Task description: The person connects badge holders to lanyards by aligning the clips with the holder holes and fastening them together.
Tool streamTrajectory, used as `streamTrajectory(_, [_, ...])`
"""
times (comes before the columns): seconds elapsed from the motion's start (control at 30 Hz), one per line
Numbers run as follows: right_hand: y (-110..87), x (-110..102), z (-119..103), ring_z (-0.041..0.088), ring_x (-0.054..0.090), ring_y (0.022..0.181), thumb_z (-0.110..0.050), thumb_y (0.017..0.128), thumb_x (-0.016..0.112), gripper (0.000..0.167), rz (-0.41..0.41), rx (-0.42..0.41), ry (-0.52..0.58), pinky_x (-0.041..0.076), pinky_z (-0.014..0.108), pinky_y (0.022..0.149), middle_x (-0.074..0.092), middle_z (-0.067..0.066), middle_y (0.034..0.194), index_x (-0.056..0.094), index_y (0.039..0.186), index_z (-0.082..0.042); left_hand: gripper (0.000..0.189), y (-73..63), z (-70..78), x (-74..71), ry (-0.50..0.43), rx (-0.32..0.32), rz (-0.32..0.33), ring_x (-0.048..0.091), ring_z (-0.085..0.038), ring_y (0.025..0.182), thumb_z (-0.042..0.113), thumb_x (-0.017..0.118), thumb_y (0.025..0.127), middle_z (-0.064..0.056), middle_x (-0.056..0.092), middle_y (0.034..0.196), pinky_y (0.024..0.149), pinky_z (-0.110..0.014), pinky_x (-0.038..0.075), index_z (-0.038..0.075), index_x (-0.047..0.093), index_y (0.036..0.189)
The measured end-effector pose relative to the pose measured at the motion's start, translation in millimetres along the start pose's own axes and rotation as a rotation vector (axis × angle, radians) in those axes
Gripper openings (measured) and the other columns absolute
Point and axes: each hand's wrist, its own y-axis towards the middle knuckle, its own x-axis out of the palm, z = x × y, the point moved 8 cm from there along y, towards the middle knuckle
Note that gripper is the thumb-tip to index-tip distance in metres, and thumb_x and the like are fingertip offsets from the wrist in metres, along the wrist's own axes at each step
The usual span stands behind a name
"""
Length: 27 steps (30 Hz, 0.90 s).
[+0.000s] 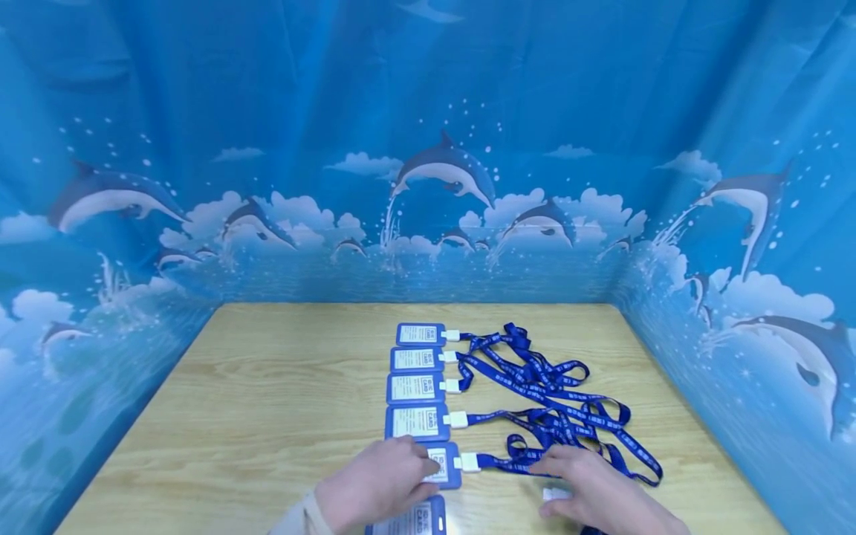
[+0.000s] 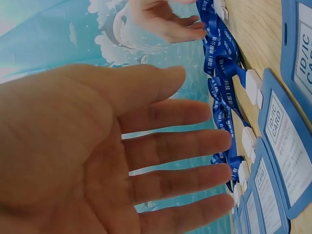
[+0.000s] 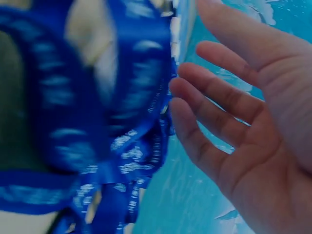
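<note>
Several blue ID card holders [image 1: 416, 387] lie in a column on the table, joined by white clips [image 1: 458, 420] to blue printed lanyards [image 1: 515, 383] tangled on their right. Fingers outstretched, my left hand [image 1: 377, 479] hovers at the near end, above a clipped holder [image 1: 451, 479] and partly covering the nearest holder [image 1: 431, 513]. That nearest holder shows a bare slot. My right hand [image 1: 595, 487] is over the near lanyards with loosely bent fingers; its palm looks empty in the right wrist view. A white clip [image 1: 556, 493] lies by its thumb, partly hidden.
The wooden table [image 1: 281, 371] extends left of the card holders. A blue curtain [image 1: 321, 148] printed with dolphins surrounds the back and both sides. Lanyard loops [image 1: 642, 457] spread toward the right edge of the table.
</note>
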Motion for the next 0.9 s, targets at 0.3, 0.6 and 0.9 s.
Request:
streamTrajectory(0.3, [-1.2,22.8,4.0,-0.002,0.060,0.087,-0.023,0.085,0.079,0.023,-0.030,-0.097,0.063,0.057,0.023,0.073,0.064,-0.018,0.098,0.076,0.108,-0.020,0.022,3.7,-2.1,14.7,-0.045,-0.049,-0.149,0.062,0.000,0.076,0.046,0.064,0.096,0.013,0.071,0.088,0.071,-0.021,0.057,0.028,0.075,0.105])
streamTrajectory(0.6, [-3.4,21.0,20.6,0.002,0.061,0.090,-0.023,0.080,0.084,0.027,-0.070,0.017,0.049,0.057,0.027,0.074,0.063,-0.018,0.100,0.076,0.105,-0.027,0.022,0.2,-2.1,22.0,-0.058,-0.072,-0.172,0.058,0.000,0.071,0.048,0.065,0.095,0.014,0.066,0.082,0.067,-0.020,0.054,0.028,0.075,0.099])
streamTrajectory(0.9, [-2.1,21.3,19.1,0.000,0.061,0.087,-0.018,0.083,0.082,0.023,-0.081,-0.005,0.084,0.058,0.025,0.072,0.064,-0.020,0.097,0.077,0.104,-0.023,0.025,-1.3,-3.2,22.9,-0.077,-0.087,-0.177,0.058,-0.002,0.079,0.048,0.065,0.094,0.013,0.066,0.091,0.071,-0.023,0.055,0.027,0.074,0.105])
